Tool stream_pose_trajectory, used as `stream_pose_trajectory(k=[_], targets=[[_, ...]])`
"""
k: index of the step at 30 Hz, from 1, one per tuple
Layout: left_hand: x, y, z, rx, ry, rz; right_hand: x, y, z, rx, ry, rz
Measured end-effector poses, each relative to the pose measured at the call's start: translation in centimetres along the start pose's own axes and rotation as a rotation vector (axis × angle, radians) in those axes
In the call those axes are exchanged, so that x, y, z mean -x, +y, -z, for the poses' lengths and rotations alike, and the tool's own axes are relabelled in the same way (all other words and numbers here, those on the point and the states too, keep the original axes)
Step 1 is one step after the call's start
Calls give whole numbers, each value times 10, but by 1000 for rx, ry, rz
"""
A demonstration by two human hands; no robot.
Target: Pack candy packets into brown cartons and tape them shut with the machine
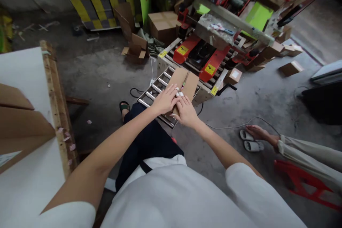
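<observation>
1. A brown cardboard box (192, 84) lies on a short roller conveyor (157, 88), top flaps (176, 77) folded nearly together, beside a machine (200, 51) with red parts.
2. The left hand (166, 99) lies open, flat across the flaps.
3. The right hand (186, 111), also unclenched, touches the box beside it.

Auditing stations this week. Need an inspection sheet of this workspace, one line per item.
Surface: roller conveyor, metal rollers visible left of the cardboard box.
Job's things: cardboard box on the rollers; top flaps nearly meet, something colourful shows in the gap.
Clutter: open carton and small cartons on the floor.
Hands: left hand and right hand rest on the box, fingers extended.
Cables: pale cable across the floor at right; dark cable beside the conveyor.
Surroundings: red-railed machine beyond the box; white table at left; another person's foot and red stool at right.
</observation>
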State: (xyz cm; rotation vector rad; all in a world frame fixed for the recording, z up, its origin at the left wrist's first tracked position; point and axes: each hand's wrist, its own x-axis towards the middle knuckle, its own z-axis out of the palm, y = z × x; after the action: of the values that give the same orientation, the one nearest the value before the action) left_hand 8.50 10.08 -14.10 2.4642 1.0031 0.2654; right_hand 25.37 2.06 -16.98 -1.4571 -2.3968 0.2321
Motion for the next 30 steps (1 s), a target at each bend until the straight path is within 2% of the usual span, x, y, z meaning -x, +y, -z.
stream_pose_trajectory(k=[5, 9, 12, 14, 16, 19, 23, 25, 27, 30], targets=[[-2, 2, 14, 102, -95, 75, 2, -7, -1, -7, -17, 1], [-26, 17, 20, 81, -121, 219, 3, -13, 0, -4, -6, -2], [-56, 35, 10, 34, -67, 423, 3, -12, 2, 0, -31, -13], [-72, 44, -2, 19, 18, 486, 4, -11, 2, -4, -50, -27], [-81, 48, -13, 8, 93, 488, 4, -11, 2, -12, -58, -40], [-87, 48, -23, 7, 133, 477, 1, -12, 0, -31, -76, -57], [-93, 41, -14, 37, 170, 460, -5, -10, 0, -32, -81, -75], [-90, 31, -1, 72, 204, 430, -11, 0, 1, -19, -34, -64], [-76, 13, 12, 123, 277, 366, -23, 24, 2, -3, 28, -55], [-27, -19, 26, 190, 414, 321, -60, 80, 11, 20, 72, -102]])
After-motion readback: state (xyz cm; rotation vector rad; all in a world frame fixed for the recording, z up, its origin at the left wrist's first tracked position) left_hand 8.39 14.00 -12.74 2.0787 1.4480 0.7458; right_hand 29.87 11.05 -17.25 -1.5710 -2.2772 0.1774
